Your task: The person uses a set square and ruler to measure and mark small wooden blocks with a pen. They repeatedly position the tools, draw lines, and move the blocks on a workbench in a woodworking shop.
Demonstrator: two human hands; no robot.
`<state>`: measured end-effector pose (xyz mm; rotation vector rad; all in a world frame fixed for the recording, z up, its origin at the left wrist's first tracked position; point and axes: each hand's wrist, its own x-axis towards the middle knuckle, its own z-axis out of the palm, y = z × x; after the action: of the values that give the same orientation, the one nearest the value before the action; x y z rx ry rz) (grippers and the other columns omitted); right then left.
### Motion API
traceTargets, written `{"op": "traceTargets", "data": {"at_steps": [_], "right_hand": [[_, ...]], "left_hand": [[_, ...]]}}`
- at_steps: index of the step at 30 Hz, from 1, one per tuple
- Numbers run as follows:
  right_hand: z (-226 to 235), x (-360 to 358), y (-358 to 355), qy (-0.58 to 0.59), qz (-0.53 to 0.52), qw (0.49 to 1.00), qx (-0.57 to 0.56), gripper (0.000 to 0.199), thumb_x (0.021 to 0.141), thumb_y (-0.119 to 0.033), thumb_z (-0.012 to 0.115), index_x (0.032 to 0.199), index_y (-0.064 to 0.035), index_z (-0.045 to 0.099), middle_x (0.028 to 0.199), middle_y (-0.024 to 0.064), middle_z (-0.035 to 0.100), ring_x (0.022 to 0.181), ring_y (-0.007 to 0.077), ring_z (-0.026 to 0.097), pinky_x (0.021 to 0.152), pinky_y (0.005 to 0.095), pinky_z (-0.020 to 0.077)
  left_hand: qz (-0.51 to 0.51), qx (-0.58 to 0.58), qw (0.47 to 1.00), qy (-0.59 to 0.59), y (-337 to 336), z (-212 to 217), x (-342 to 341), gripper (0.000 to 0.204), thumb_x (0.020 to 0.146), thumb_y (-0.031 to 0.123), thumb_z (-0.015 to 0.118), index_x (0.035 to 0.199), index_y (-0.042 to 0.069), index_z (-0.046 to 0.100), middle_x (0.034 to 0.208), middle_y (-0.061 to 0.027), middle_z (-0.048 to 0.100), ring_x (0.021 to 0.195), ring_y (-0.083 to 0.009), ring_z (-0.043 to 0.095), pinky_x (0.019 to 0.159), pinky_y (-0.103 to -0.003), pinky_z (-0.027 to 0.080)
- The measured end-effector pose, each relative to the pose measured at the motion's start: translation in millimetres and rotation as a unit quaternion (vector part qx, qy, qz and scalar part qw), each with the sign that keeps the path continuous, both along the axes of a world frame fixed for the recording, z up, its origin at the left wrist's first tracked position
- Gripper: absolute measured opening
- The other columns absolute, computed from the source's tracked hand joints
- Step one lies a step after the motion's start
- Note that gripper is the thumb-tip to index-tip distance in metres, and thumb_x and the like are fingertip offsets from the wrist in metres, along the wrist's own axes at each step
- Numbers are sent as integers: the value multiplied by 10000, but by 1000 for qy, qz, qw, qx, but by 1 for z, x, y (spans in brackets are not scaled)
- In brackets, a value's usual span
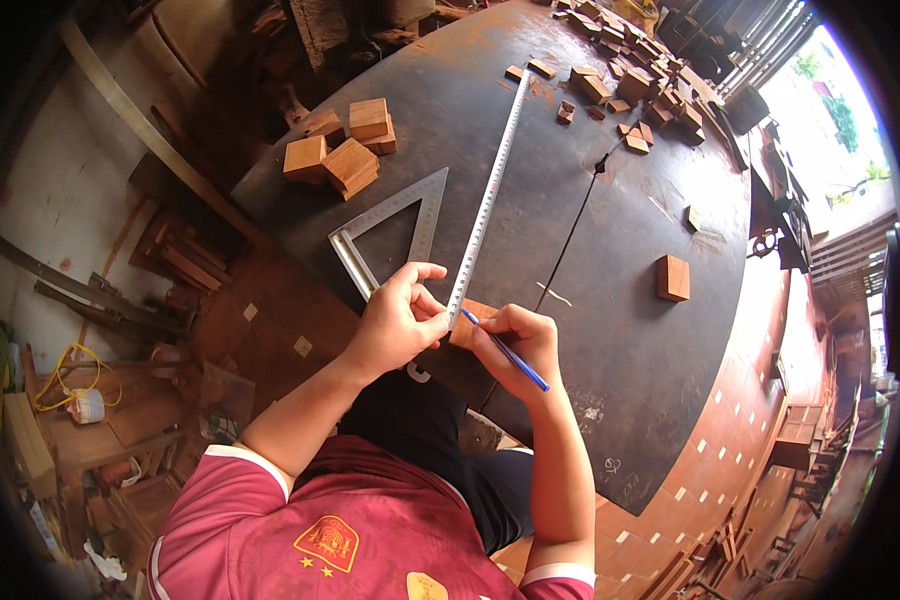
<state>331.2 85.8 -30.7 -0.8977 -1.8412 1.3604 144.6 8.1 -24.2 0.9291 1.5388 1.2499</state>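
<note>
At the near edge of the dark table, my left hand [400, 318] pinches the near end of a long steel ruler [490, 185], its index finger stretched out. The ruler's near end lies over a small reddish wooden block [478, 312]. My right hand [522, 350] is closed around a blue pen [515, 358], whose tip meets the block beside the ruler's edge. Part of the block is hidden under my right fingers. Just beyond my left hand, a metal triangle square [428, 215] rests on the tabletop.
Several larger wooden blocks [352, 165] are grouped at the table's left side. A heap of small blocks [650, 85] covers the far right corner. One single block [673, 278] sits to the right. A dark slot [575, 215] runs across the tabletop [610, 400].
</note>
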Motion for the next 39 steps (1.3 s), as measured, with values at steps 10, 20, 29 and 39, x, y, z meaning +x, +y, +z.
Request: {"op": "traceTargets", "data": {"at_steps": [10,20,29,39], "right_hand": [[6,0,-1,-9,-6,999,-44,179,849,1,748,729,11,615,691,-16,636,675,19,540,563,234,441],[2,17,12,103,-128,981,-105,200,986,-109,741,869,-18,607,745,41,683,658,63,604,602,246,486],[14,21,13,-75,38,950,301,520,740,-216,910,1181,-63,680,1121,136,734,1045,345,694,912,435,555],[11,22,2,-140,-32,967,211,807,613,-318,1003,1274,-31,641,1138,185,698,955,355,707,837,418,582]], "left_hand": [[-11,-7,1000,1,1,1,-1,519,901,-21,721,1373,-46,508,864,-50,696,734,-85,677,622,-243,590],[-14,-11,999,-51,7,6,-5,536,917,-52,709,1403,-53,481,887,-65,698,786,-95,688,678,-249,613],[14,46,983,176,55,15,-34,504,913,40,760,1350,-69,536,923,-124,751,829,-162,732,765,-302,604],[123,-26,818,561,-8,10,-93,569,849,293,830,1283,-18,634,1259,-232,656,1214,-416,605,1054,-479,482]]}}
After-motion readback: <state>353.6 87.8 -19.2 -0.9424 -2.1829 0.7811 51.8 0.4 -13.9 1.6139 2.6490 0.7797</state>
